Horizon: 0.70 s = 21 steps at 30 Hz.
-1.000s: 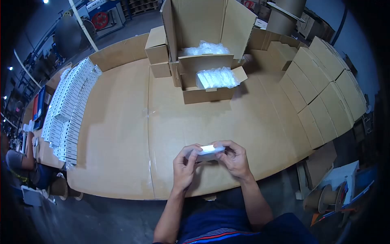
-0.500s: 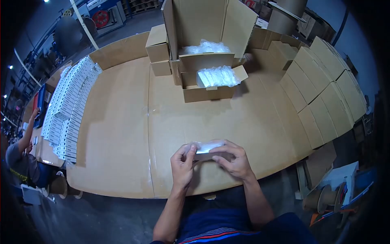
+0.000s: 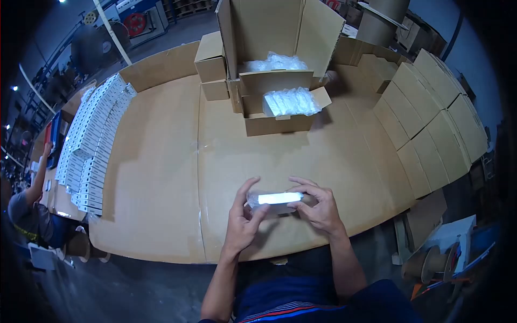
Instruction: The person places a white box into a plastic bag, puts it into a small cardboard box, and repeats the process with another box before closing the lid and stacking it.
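Observation:
Close to my body, above the cardboard-covered table, a small white box [image 3: 277, 198] in clear plastic wrap is held between my two hands. My left hand [image 3: 243, 222] grips its left end, thumb at the near edge and index finger raised on the far side. At the right end, my right hand [image 3: 319, 209] pinches the box between thumb and fingers. Further away stands an open cardboard box [image 3: 277, 126] holding several plastic-wrapped white boxes [image 3: 292, 102] in a row.
Behind it a larger open carton [image 3: 264, 29] contains more wrapped items. White boxes [image 3: 91, 145] are stacked along the left side, closed cardboard boxes [image 3: 431, 126] along the right. A co-worker [image 3: 32, 207] sits at the far left. Brown cardboard [image 3: 156, 177] covers the table.
The wrapped box has turned, so its bright white side now shows more. My left fingers have loosened and spread, and my right hand has shifted slightly right.

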Each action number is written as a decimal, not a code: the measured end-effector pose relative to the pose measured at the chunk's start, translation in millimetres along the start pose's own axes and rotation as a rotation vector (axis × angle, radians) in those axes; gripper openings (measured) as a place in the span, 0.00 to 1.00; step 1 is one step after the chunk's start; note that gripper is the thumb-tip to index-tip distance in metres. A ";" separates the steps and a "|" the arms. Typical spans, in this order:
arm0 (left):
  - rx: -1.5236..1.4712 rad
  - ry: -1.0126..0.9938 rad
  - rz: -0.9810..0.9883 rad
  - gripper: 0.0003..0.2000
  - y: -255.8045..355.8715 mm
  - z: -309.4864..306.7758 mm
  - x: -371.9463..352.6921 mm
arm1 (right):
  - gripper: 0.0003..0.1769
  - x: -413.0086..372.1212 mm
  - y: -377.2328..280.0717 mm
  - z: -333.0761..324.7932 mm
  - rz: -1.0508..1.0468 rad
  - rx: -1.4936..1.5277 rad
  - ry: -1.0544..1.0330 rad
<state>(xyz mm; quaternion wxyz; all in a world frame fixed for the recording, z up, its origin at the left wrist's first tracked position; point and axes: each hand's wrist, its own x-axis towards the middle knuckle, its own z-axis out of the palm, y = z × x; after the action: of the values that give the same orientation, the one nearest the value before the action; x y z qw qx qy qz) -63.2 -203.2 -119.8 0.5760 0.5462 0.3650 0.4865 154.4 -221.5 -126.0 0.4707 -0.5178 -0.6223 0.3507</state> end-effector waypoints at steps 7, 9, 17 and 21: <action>0.219 -0.101 0.017 0.13 -4.9 -9.9 7.6 | 0.18 12.1 -15.6 -7.1 -0.268 -0.235 0.006; 0.240 -0.108 -0.009 0.12 -4.8 -12.3 9.4 | 0.18 14.5 -22.3 -10.7 -0.281 -0.318 -0.011; 0.294 -0.140 0.048 0.12 -12.2 -24.8 31.1 | 0.11 44.1 -43.4 -27.0 -0.332 -0.395 -0.360; 0.215 -0.127 -0.040 0.17 -29.7 -33.4 52.1 | 0.10 68.9 -50.3 -28.7 -0.347 -0.395 -0.342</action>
<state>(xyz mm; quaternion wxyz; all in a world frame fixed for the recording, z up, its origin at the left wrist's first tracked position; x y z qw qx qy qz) -76.6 -142.0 -147.8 0.5456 0.6270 0.3886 0.3978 164.4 -166.8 -55.2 0.3026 -0.4188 -0.8276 0.2195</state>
